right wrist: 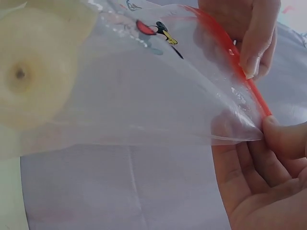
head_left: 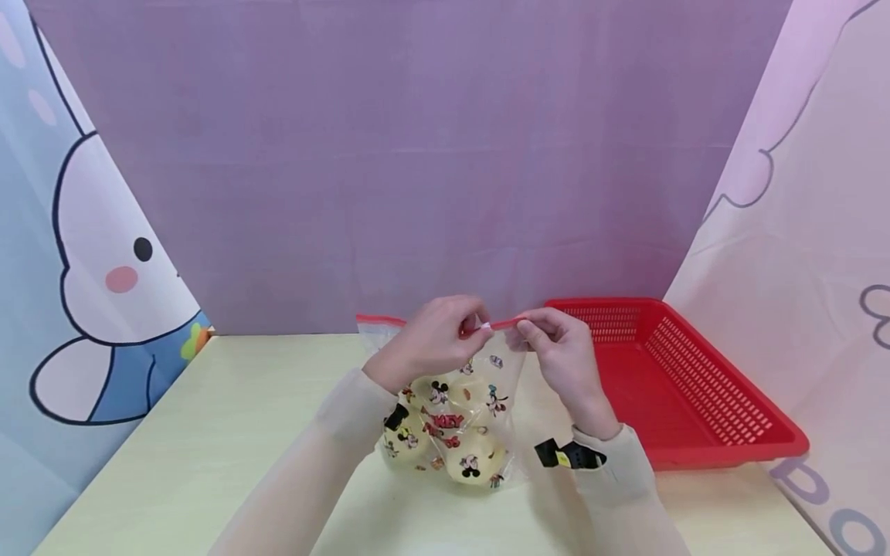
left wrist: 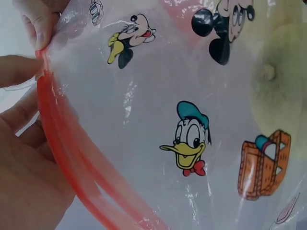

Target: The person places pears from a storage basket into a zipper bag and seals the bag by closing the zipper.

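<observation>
A clear zip bag with a red top strip and cartoon prints stands on the table, held up by both hands. Pale yellow round fruits fill its lower part. My left hand pinches the red strip, near a small whitish piece that looks like a slider. At the bag's right top corner, my right hand pinches the strip between thumb and fingers. The left wrist view shows the two red edges slightly apart left of the left hand. The left hand and wrist hide part of the bag in the head view.
A red plastic basket with perforated sides stands on the right of the pale table. A purple cloth hangs behind, and printed curtains flank both sides. Dark straps sit at the sleeves.
</observation>
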`<action>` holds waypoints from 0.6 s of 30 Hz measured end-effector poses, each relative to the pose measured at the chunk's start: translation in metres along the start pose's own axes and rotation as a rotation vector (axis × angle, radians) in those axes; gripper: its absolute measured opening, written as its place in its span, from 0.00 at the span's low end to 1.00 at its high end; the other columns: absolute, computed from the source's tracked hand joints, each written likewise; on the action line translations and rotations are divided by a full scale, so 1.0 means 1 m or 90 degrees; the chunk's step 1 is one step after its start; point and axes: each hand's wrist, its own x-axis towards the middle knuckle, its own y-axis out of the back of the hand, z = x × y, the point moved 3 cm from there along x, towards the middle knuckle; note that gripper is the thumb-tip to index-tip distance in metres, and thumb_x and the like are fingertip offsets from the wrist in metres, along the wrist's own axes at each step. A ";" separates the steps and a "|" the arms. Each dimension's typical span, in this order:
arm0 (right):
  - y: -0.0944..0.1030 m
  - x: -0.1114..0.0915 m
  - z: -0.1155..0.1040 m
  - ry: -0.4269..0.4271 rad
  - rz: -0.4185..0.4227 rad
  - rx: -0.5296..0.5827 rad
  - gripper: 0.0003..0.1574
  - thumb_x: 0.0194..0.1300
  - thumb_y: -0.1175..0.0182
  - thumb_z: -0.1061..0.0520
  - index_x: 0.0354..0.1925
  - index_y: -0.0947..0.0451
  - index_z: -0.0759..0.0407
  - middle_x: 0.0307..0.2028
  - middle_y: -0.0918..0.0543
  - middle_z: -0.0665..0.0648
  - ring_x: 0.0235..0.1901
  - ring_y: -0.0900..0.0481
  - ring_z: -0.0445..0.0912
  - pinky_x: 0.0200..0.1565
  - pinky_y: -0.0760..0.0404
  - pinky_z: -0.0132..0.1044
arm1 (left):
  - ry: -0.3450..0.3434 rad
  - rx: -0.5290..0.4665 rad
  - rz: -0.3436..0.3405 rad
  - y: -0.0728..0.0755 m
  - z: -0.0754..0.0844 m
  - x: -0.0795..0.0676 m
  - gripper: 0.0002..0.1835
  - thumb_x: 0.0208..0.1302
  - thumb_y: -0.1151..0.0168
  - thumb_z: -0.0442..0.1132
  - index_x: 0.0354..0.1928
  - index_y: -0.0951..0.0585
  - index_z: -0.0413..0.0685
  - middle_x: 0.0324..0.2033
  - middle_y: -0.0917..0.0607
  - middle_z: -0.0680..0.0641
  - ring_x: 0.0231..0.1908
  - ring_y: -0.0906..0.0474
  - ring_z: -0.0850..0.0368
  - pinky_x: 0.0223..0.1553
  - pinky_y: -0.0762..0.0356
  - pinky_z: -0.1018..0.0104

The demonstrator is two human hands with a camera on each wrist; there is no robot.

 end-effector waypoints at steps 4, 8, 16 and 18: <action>-0.001 0.000 -0.002 -0.010 -0.011 0.013 0.10 0.70 0.36 0.62 0.46 0.17 0.68 0.38 0.12 0.66 0.34 0.12 0.47 0.44 0.14 0.37 | -0.006 0.012 -0.001 -0.001 0.001 0.001 0.06 0.71 0.36 0.42 0.40 0.16 0.47 0.22 0.28 0.54 0.22 0.34 0.61 0.26 0.36 0.68; -0.003 0.000 -0.004 -0.023 -0.024 0.028 0.12 0.70 0.35 0.61 0.47 0.18 0.69 0.39 0.12 0.66 0.35 0.13 0.46 0.45 0.15 0.37 | 0.003 0.012 -0.002 0.000 0.001 0.001 0.05 0.71 0.36 0.40 0.39 0.16 0.48 0.22 0.29 0.54 0.22 0.35 0.61 0.26 0.37 0.68; -0.007 -0.001 -0.006 0.008 -0.008 0.019 0.11 0.68 0.34 0.62 0.43 0.17 0.70 0.36 0.13 0.67 0.32 0.13 0.45 0.43 0.14 0.36 | -0.003 0.001 0.008 0.000 0.000 -0.002 0.03 0.70 0.38 0.38 0.37 0.17 0.48 0.22 0.29 0.54 0.22 0.36 0.60 0.26 0.38 0.68; -0.007 -0.002 -0.006 0.015 0.000 0.010 0.10 0.68 0.34 0.62 0.43 0.16 0.70 0.36 0.13 0.67 0.32 0.13 0.45 0.43 0.15 0.35 | -0.010 0.002 0.012 0.001 0.000 -0.002 0.03 0.68 0.40 0.36 0.36 0.18 0.49 0.22 0.29 0.54 0.23 0.35 0.60 0.27 0.37 0.68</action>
